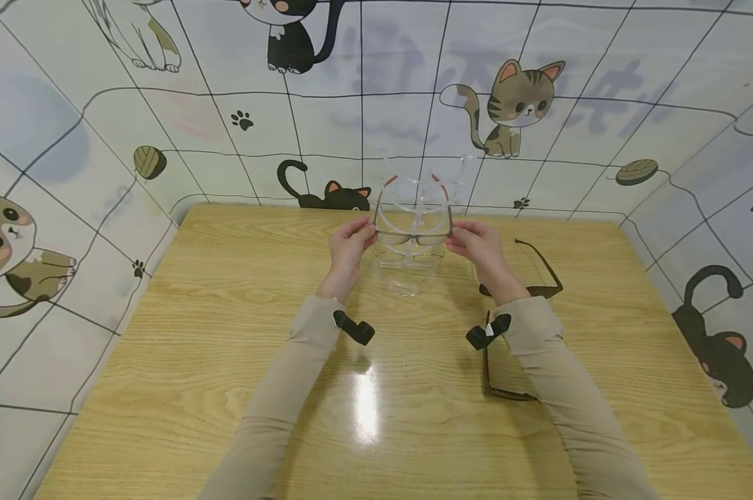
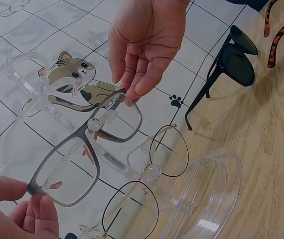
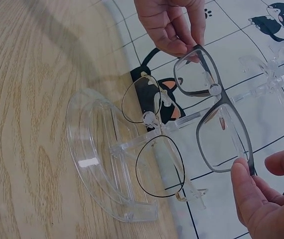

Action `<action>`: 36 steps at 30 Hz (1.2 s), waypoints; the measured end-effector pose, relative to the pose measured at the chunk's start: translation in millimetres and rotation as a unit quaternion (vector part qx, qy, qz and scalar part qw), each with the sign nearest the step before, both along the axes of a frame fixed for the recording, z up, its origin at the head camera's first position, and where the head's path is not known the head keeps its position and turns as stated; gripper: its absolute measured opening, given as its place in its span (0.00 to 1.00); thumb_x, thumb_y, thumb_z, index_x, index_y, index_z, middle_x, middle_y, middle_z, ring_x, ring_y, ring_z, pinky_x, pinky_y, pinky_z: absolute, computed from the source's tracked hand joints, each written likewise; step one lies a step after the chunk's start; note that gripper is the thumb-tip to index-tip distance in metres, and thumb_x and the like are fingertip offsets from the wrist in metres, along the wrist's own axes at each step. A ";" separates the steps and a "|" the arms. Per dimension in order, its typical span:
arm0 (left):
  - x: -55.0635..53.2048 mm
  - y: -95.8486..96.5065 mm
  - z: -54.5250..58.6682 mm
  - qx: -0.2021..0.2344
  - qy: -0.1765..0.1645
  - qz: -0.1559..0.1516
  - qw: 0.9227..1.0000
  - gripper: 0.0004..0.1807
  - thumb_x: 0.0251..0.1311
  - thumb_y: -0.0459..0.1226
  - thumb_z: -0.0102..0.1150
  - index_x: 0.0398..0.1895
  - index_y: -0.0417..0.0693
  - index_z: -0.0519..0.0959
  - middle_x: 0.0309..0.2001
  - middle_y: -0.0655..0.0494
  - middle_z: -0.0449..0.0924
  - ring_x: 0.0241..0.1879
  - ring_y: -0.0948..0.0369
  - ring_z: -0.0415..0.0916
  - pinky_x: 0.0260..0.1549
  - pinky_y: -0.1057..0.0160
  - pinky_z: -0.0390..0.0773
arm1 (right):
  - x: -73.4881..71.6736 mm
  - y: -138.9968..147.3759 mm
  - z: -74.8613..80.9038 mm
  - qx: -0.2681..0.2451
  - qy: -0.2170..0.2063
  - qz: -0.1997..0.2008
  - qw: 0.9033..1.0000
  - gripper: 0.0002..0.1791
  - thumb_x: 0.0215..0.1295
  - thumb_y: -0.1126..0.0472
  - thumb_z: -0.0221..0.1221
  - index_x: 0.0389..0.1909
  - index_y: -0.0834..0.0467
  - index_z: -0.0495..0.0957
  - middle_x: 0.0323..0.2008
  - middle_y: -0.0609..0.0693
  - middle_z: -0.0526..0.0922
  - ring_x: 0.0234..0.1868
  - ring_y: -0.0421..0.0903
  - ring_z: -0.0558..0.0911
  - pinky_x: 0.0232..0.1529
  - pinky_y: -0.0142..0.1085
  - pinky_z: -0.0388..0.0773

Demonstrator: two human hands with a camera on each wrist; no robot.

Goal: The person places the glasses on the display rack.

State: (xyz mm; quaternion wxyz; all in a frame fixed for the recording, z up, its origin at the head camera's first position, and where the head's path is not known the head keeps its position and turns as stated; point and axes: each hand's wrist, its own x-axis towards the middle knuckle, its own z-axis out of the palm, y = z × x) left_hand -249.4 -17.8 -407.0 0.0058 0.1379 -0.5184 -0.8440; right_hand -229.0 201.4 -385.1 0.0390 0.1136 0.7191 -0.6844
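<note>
Both hands hold grey-framed glasses up against a clear display stand, one hand at each end of the front. My left hand pinches the left hinge corner between thumb and fingers. At the opposite corner, my right hand grips the hinge the same way. The temples, with reddish-brown tips, point back toward the wall past the stand's post. In the right wrist view the bridge overlaps a round clear knob on the post. One tier below, thin-rimmed round glasses sit on the stand.
Black sunglasses lie on the wooden table to the right, partly behind the right forearm. Another dark-framed pair lies nearer, partly covered by that sleeve. Upper clear arms of the stand rise before the cat-patterned wall.
</note>
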 end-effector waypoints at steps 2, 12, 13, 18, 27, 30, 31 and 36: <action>0.0 0.2 0.4 -0.002 0.000 0.001 1.000 0.16 0.56 0.22 0.58 0.49 0.29 0.77 0.32 0.54 0.78 0.26 0.68 0.78 0.32 0.74 0.79 | 0.2 0.0 0.1 -0.001 0.000 0.001 1.000 0.21 0.71 0.64 0.49 0.60 0.71 0.65 0.38 0.52 0.75 0.32 0.35 0.80 0.42 0.26 0.79; 1.1 0.1 0.7 -0.007 0.007 0.001 1.000 0.15 0.57 0.22 0.57 0.49 0.29 0.77 0.32 0.55 0.77 0.27 0.66 0.77 0.32 0.74 0.79 | -0.7 1.2 -1.9 -0.004 0.000 0.003 1.000 0.21 0.71 0.64 0.49 0.60 0.70 0.65 0.39 0.54 0.75 0.32 0.35 0.80 0.41 0.26 0.79; 1.2 0.1 0.6 -0.007 0.008 0.001 1.000 0.15 0.57 0.22 0.57 0.49 0.29 0.77 0.32 0.55 0.77 0.27 0.67 0.77 0.31 0.74 0.79 | -1.0 1.4 -2.4 -0.006 0.000 0.002 1.000 0.21 0.71 0.64 0.49 0.60 0.70 0.65 0.39 0.54 0.75 0.32 0.35 0.80 0.41 0.25 0.79; 1.1 0.6 0.3 -0.007 0.009 0.003 1.000 0.16 0.56 0.22 0.58 0.49 0.28 0.77 0.31 0.55 0.78 0.25 0.68 0.77 0.30 0.74 0.79 | -1.5 1.3 -4.4 -0.005 -0.002 0.001 1.000 0.21 0.71 0.65 0.48 0.60 0.71 0.65 0.39 0.54 0.75 0.32 0.35 0.80 0.40 0.25 0.79; 3.2 -0.7 1.8 -0.009 0.000 -0.006 1.000 0.16 0.57 0.26 0.59 0.49 0.31 0.77 0.36 0.53 0.79 0.28 0.67 0.78 0.35 0.71 0.80 | 1.0 1.3 -5.3 -0.004 0.011 0.000 1.000 0.20 0.70 0.65 0.49 0.59 0.71 0.66 0.40 0.55 0.76 0.33 0.36 0.81 0.41 0.27 0.80; 4.4 -1.5 1.1 -0.013 0.000 -0.008 1.000 0.16 0.57 0.26 0.59 0.49 0.32 0.78 0.36 0.53 0.79 0.29 0.67 0.78 0.38 0.70 0.80 | 4.3 2.4 -4.0 -0.004 0.013 0.002 1.000 0.20 0.70 0.64 0.50 0.59 0.70 0.66 0.38 0.53 0.77 0.34 0.36 0.81 0.42 0.26 0.80; 4.9 -1.8 0.7 -0.016 0.002 -0.008 1.000 0.15 0.57 0.26 0.59 0.49 0.32 0.78 0.36 0.53 0.79 0.29 0.67 0.78 0.38 0.70 0.80 | 5.4 2.9 -3.5 -0.004 0.013 0.002 1.000 0.20 0.70 0.64 0.50 0.59 0.70 0.67 0.38 0.51 0.77 0.34 0.36 0.80 0.41 0.26 0.79; 8.6 -3.9 -2.6 -0.026 0.022 -0.010 0.999 0.15 0.58 0.27 0.59 0.49 0.29 0.76 0.31 0.55 0.79 0.28 0.68 0.78 0.37 0.70 0.80 | 11.3 6.1 -1.9 0.006 0.010 0.012 1.000 0.23 0.69 0.63 0.51 0.61 0.71 0.65 0.38 0.50 0.77 0.35 0.36 0.80 0.42 0.25 0.79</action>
